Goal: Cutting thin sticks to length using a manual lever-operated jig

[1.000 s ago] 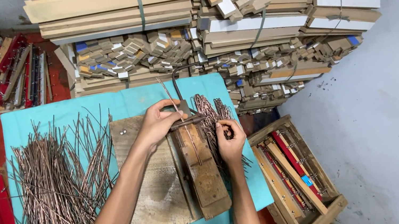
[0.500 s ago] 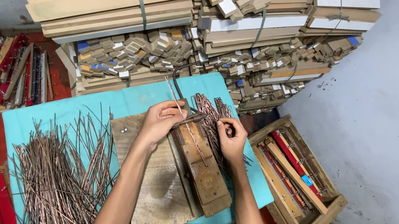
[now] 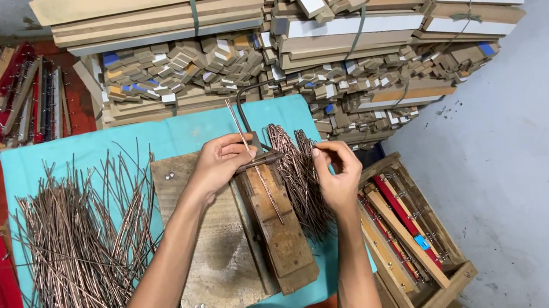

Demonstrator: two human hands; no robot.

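**Right hand drawn back from the jig, rod still lined up along the block**

Since the earlier frames the right hand point(image 3: 339, 174) has shifted slightly outward from the wooden block and now sits above the small heap of bent rods point(image 3: 298, 172), its fingertips pinched together on what looks like a thin rod end; the piece is too small to tell for sure. Meanwhile the left hand point(image 3: 220, 164) has stayed where it was, fingers closed down on a single copper rod point(image 3: 253, 161) at the top of the narrow wooden block point(image 3: 277, 224).

That rod runs lengthwise away from the person, its far end pointing toward the stacks beyond the table and its near end lying along the block's top face, almost parallel to the block's long axis. A dark curved metal lever point(image 3: 246, 107) rises just beside the rod's far end.

The block rests on a wider worn board point(image 3: 214, 260), which lies on the turquoise-covered table point(image 3: 30, 161). To the left, well apart from the hands, spreads a big loose pile of straight copper rods point(image 3: 78, 246). On the right, beside the table, stands a wooden crate point(image 3: 414, 234) with slats and red strips. Stacked timber offcuts point(image 3: 342, 24) fill the far side.
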